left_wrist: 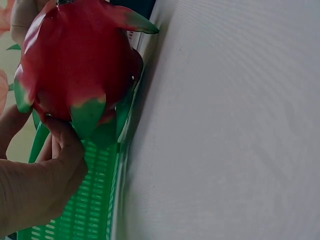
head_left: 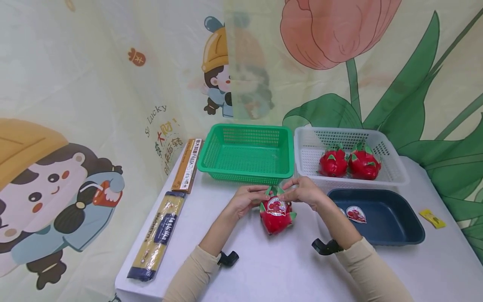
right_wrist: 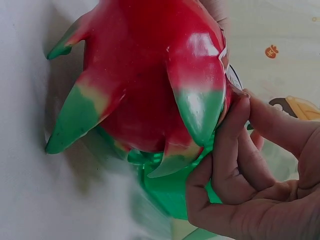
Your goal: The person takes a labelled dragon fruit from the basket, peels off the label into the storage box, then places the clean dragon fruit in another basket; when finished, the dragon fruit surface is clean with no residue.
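A red dragon fruit (head_left: 276,225) with green-tipped scales is between both hands at the front of the green basket, its leafy end facing the basket. A round white-edged sticker (head_left: 276,206) with a red picture lies on its upper side. My left hand (head_left: 244,201) grips the fruit near its leafy end; in the left wrist view its fingers (left_wrist: 62,142) are curled against the scales. From the other side my right hand (head_left: 306,193) reaches in. Its thumb and forefinger (right_wrist: 235,112) pinch the sticker's edge, close against the fruit's skin.
Behind the hands stands an open green basket (head_left: 245,175). Two more dragon fruits (head_left: 349,163) sit in a white basket (head_left: 392,172). A dark blue tray (head_left: 392,235) holds stickers (head_left: 356,214); a yellow packet (head_left: 432,218) lies right. Spaghetti (head_left: 158,235) and a long box (head_left: 187,165) line the left.
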Tool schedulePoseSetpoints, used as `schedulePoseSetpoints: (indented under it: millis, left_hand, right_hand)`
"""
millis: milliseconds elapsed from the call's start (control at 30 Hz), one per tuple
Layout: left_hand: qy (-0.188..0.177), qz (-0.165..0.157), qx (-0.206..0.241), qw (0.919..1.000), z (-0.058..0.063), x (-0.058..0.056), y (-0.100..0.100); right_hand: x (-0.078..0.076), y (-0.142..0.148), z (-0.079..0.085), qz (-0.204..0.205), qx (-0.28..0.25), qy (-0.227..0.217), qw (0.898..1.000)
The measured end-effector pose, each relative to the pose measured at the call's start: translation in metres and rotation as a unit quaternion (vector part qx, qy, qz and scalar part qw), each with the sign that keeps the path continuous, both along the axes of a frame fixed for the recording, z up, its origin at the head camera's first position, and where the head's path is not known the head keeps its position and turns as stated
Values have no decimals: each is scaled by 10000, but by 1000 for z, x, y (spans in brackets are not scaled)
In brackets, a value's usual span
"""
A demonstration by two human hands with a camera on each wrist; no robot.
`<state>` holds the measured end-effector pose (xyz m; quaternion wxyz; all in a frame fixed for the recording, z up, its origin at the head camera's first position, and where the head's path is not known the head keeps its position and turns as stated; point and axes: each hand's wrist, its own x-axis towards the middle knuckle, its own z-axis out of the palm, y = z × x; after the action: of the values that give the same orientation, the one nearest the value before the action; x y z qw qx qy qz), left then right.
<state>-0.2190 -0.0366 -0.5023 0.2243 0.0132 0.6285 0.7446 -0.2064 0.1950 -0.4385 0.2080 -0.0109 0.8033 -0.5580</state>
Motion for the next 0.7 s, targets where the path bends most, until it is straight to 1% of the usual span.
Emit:
schedulePoseSetpoints:
  millis: [100, 233, 333, 533, 700]
  left_hand:
    - [-32, 48, 8, 10000, 0, 0, 0]
    - [-104, 129, -37, 9999, 0, 0, 1]
    - [-104, 137, -88, 9998, 2, 1, 1]
    - [-129, 180, -106, 9997, 2, 3, 0]
    - [-119, 174, -155, 9997, 1, 4, 0]
  right_hand:
    - [1, -1, 2, -64, -2, 48, 10000]
    - [3, -3, 8, -34, 71, 265, 9996]
    - [2, -4, 12, 37, 83, 311, 9995]
    - [0, -4, 13, 163, -3, 145, 9998]
    - [-1, -3, 11, 28, 84, 151, 9998]
